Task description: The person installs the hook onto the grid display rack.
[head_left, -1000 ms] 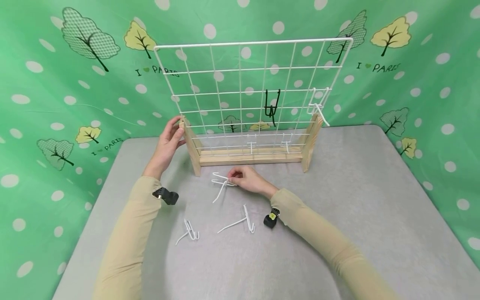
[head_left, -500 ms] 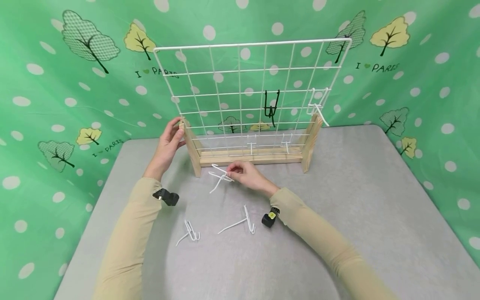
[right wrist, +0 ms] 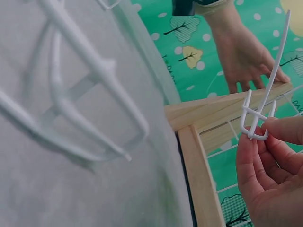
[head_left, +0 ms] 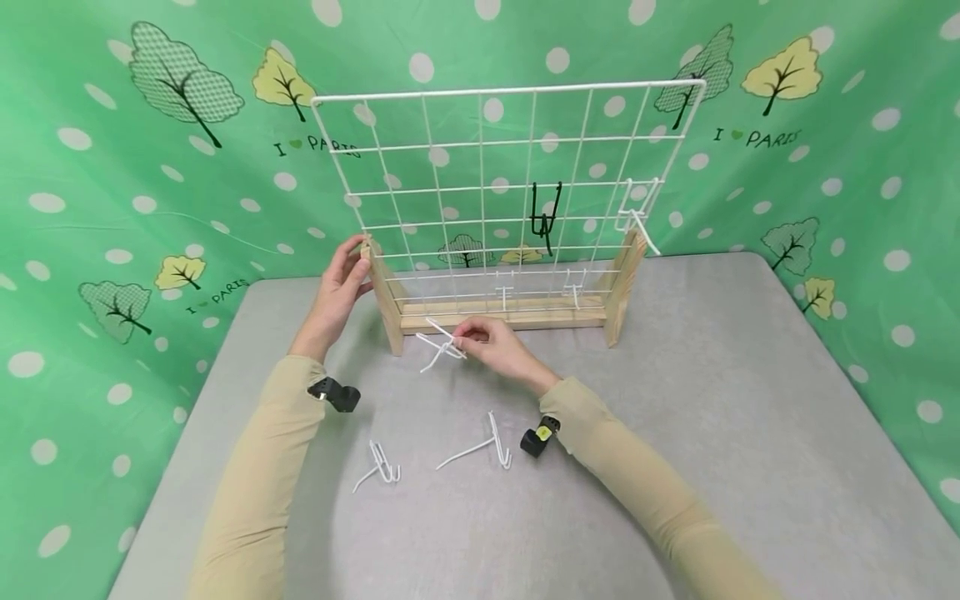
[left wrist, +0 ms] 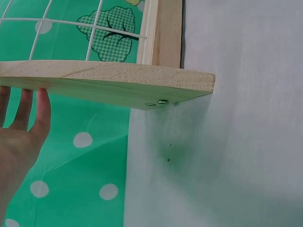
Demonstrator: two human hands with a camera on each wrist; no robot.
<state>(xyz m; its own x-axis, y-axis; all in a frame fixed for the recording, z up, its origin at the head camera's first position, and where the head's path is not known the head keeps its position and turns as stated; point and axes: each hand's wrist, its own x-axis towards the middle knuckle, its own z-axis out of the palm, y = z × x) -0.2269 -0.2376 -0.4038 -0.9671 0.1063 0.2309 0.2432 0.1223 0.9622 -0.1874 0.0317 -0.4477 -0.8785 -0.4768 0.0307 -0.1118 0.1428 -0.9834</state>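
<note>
White wire squares and pale, grained wood make up the grid rack (head_left: 510, 89), standing on a smooth grey worktop (head_left: 750, 400). Just in front of the rack's base, toward its left upright (head_left: 387, 302), the right hand (head_left: 497, 346) pinches a white wire hook (head_left: 446, 347) — grip closed, thumb and fingers together on the frame. The hook is slim, round-wired and smooth: a squared, two-pronged frame, a short crossbar and one long arm. Its arm, the long axis, slants away from the rack toward the near left; the prongs point toward the left upright. The left hand (head_left: 337, 292) touches that upright, its grip loose, fingers extended along the wood. A black hook (head_left: 543, 223) hangs on the rack's grid.
</note>
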